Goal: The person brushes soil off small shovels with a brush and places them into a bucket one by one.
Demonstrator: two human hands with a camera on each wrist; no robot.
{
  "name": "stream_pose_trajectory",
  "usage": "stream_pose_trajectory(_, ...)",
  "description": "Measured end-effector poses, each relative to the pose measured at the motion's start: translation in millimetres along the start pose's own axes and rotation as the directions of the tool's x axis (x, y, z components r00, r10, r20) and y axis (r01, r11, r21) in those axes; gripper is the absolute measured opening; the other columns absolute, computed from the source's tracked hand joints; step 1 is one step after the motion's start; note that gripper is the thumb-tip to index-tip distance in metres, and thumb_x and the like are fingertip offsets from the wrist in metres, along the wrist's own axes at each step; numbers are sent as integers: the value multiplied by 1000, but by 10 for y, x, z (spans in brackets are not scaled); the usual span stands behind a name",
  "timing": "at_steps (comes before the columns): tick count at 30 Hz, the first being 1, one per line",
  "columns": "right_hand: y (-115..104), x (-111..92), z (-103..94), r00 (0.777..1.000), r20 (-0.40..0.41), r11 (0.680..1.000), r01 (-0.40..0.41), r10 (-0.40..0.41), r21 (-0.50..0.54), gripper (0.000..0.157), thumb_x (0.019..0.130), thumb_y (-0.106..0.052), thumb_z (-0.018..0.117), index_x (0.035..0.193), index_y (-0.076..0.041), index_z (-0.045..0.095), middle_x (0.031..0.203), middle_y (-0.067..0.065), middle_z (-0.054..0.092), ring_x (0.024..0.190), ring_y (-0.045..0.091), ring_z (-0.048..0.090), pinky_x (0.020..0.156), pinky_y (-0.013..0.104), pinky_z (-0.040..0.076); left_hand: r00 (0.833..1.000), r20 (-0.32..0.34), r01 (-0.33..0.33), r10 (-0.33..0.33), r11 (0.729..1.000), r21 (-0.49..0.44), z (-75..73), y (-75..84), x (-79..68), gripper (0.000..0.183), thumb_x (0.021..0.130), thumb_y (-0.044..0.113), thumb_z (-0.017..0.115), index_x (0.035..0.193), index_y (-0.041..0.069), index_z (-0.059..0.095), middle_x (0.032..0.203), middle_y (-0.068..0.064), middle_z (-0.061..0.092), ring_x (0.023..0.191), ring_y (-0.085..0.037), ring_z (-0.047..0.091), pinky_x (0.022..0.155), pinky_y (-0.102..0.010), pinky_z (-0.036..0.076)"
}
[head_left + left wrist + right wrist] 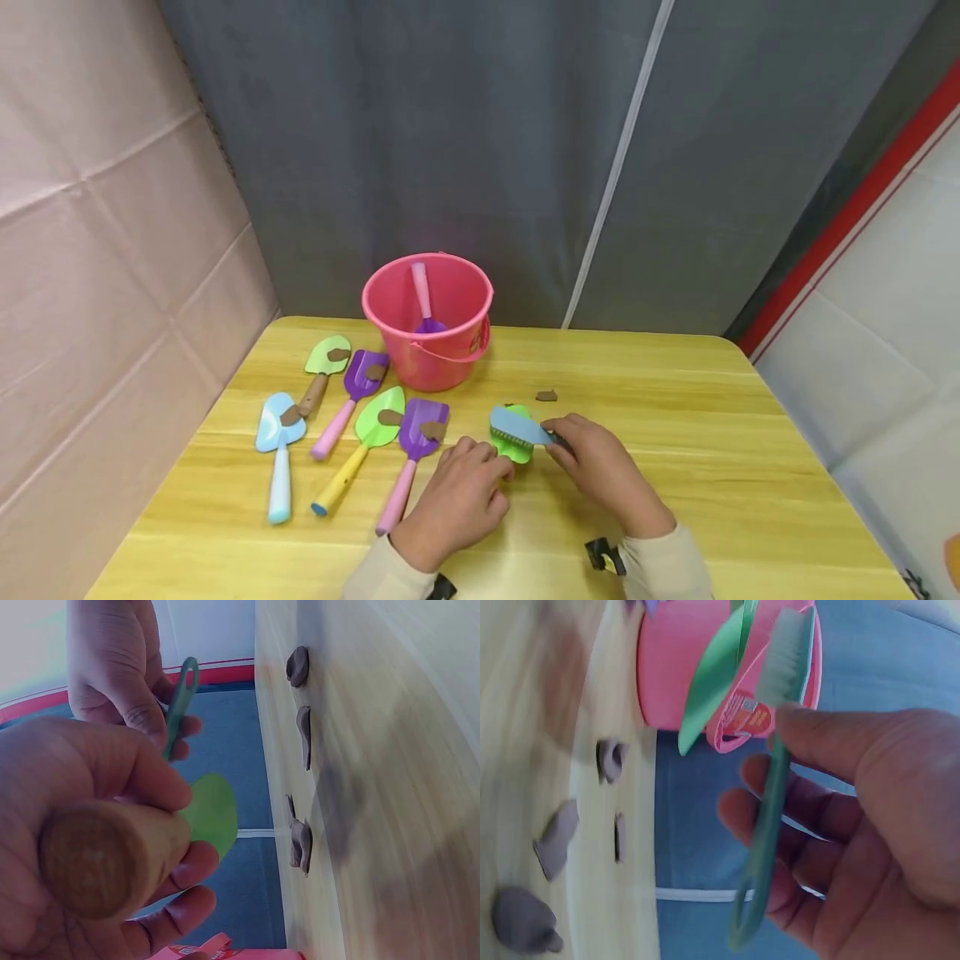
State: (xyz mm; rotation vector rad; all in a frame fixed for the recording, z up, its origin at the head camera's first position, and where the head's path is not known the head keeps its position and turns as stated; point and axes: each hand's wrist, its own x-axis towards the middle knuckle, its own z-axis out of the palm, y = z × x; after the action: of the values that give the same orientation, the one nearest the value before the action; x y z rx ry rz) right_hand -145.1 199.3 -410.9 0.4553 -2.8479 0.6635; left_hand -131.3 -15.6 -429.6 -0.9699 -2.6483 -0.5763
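My left hand (465, 496) grips a small toy shovel by its wooden handle (112, 855). Its green blade (517, 454) points away from me, seen nearly edge-on in the right wrist view. In my right hand (600, 467) is a brush (769, 780) with a green handle that has a slot at its end and pale bristles. The brush head overlaps the shovel blade in the head view, bristles facing it. Several brown clay-like pieces (526, 920) lie on the table beneath and beyond the hands.
A pink bucket (431, 367) stands at the back of the table with a purple shovel (422, 292) inside. To the left lie several toy shovels, among them a blue one (279, 467) and a yellow-handled one (341, 482), with brown pieces on their blades. A dark curtain (450, 125) hangs behind.
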Motion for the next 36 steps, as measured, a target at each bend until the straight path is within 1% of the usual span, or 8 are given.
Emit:
stream_pose_trajectory(3,-5,4,13,999,33,999,-31,31,17,23,83,-15,66,106,-13,65,84,-8,57,67,6,47,60,25,42,1000,2,1,-1,1000,-7,14,-1,-7,19,69,17,61,87,23,64,81,11,48,80,-13,42,72,-32,35)
stream_pose_trajectory(8,52,-1,20,991,-29,989,-132,130,-63,21,83,-14,66,103,-8,64,84,-3,59,67,9,50,62,30,45,1000,-16,-6,6,1000,-16,12,-5,2,20,68,16,60,87,23,64,81,11,48,80,-13,42,73,-32,35)
stream_pose_trajectory(11,36,-6,15,997,-39,996,-71,69,-45,22,82,-13,67,104,-10,64,86,-4,59,68,8,50,63,29,45,1000,-25,-10,9,1000,-15,16,-1,8,19,68,16,61,86,22,64,80,10,48,80,-14,42,72,-32,35)
stream_pose_trajectory(14,1,-3,17,1000,-9,1000,6,-6,-13,25,82,-14,68,106,-13,64,89,-7,58,71,6,50,64,27,44,1000,-14,-2,2,1000,-13,12,-2,7,18,69,17,61,86,22,64,80,11,47,80,-13,42,72,-32,35)
stream_pose_trajectory(16,-3,2,24,1000,-1,1000,7,-7,-28,24,82,-15,67,106,-12,64,88,-7,58,70,6,50,63,27,44,1000,-6,3,-3,1000,-13,7,-6,2,18,69,17,61,86,22,64,79,11,47,80,-13,42,72,-32,35)
stream_pose_trajectory(21,28,9,25,994,-53,987,-101,95,-123,21,82,-14,67,102,-9,64,82,-3,57,65,9,49,60,29,44,1000,2,11,-11,1000,-20,0,-25,-8,20,69,16,60,87,23,64,80,11,48,80,-13,42,73,-32,36)
stream_pose_trajectory(29,-12,20,6,1000,10,999,27,-27,-36,26,82,-16,67,108,-14,65,91,-7,59,74,6,52,65,29,45,1000,-9,6,-6,1000,-16,6,-36,8,16,70,18,61,85,25,62,80,11,47,80,-13,41,71,-31,35)
stream_pose_trajectory(36,72,-35,0,988,-78,985,-137,130,-101,24,83,-13,66,106,-5,64,88,3,62,68,12,54,61,32,47,1000,12,23,-22,995,-95,-83,-45,17,19,75,17,56,92,21,64,84,10,49,71,-9,45,61,-23,39)
